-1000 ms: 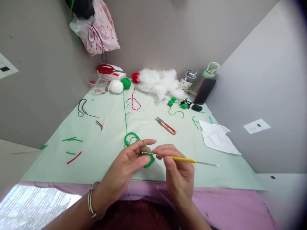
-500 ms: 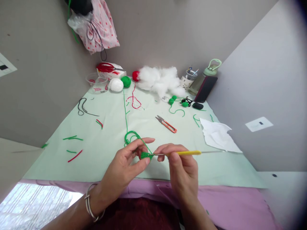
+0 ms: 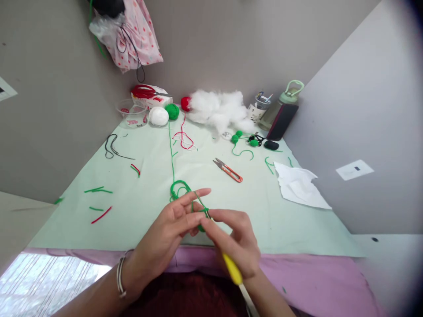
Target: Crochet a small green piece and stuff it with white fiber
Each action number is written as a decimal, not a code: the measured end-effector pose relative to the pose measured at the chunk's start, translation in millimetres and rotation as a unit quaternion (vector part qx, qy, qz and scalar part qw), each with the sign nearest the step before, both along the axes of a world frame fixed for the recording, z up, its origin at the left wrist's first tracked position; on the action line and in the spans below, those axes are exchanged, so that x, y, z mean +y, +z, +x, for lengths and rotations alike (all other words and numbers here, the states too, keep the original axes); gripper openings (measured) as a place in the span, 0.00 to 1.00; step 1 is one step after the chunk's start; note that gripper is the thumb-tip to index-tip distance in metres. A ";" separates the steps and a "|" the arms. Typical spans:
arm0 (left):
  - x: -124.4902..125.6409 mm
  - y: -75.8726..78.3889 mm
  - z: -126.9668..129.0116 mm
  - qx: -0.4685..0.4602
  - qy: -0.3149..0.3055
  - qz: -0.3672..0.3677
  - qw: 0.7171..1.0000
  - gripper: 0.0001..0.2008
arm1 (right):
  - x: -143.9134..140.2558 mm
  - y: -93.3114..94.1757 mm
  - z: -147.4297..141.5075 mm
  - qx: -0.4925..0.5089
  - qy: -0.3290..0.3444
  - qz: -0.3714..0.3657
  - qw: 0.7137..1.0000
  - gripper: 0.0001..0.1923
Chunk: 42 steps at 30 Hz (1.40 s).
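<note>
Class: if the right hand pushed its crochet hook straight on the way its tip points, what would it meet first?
Probably the green crochet piece pinched in the left hand: the right hand aims the crochet hook up-left into it.

You will find no legible text. Red printing stands on the clear plastic tub (image 3: 131, 115) at eleven o'clock and on the white box (image 3: 152, 101) beside it, but you cannot read either; both are too small.

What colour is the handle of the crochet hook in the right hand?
Yellow; the crochet hook handle in the right hand shows best in the head view.
</note>
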State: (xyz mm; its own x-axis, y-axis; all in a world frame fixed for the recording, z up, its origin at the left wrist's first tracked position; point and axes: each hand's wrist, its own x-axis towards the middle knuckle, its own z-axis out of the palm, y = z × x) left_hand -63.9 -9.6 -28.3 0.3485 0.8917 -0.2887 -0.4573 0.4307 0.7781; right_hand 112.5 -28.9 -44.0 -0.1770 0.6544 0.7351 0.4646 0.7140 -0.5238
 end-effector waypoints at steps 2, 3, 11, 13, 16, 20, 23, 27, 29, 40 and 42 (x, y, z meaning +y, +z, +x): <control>3.7 1.9 -1.8 -0.039 -0.009 -0.031 0.999 0.24 | 2.3 1.8 -0.5 0.095 0.004 -0.046 0.994 0.16; 4.7 2.4 -2.5 -0.042 -0.001 -0.026 0.999 0.23 | 4.0 3.3 -1.1 0.161 0.013 -0.081 0.984 0.14; -3.8 -3.7 4.2 0.051 0.036 0.093 0.994 0.22 | 9.1 4.4 -9.6 0.190 0.053 -0.154 0.968 0.14; -4.3 -4.3 6.3 0.053 0.049 0.088 0.994 0.25 | 5.2 0.5 -9.1 0.111 0.014 -0.091 0.989 0.18; -0.2 -1.5 7.1 -0.017 0.018 0.017 1.000 0.26 | 1.1 -3.0 -6.1 0.015 -0.025 0.002 1.000 0.22; 9.3 3.8 4.0 -0.068 -0.001 -0.044 0.997 0.19 | 5.5 2.8 -4.1 0.141 -0.031 -0.069 0.987 0.17; 10.2 4.2 2.6 -0.032 0.023 -0.003 0.999 0.18 | 11.8 7.9 -7.4 0.271 0.032 -0.165 0.948 0.13; 4.4 0.4 1.1 0.022 -0.003 0.070 0.997 0.19 | 15.0 7.0 -10.3 0.277 0.049 -0.218 0.935 0.09; 2.7 -1.4 -1.6 0.045 -0.014 0.098 0.994 0.17 | 15.1 5.2 -8.8 0.297 0.042 -0.237 0.924 0.09; 3.0 1.5 -8.5 0.138 0.020 0.147 0.979 0.14 | 9.2 11.2 -1.7 0.256 0.069 -0.215 0.940 0.13; 1.8 0.9 -6.4 0.162 0.034 0.157 0.974 0.14 | 5.9 10.6 0.2 0.175 0.056 -0.165 0.969 0.14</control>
State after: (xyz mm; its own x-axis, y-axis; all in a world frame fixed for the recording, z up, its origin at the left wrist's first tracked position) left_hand -70.3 -7.8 -27.4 0.2213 0.9717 -0.0832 -0.1852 0.1257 0.9746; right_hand 112.7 -23.0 -33.4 -0.0390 0.8556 0.5162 0.1459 0.5160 -0.8441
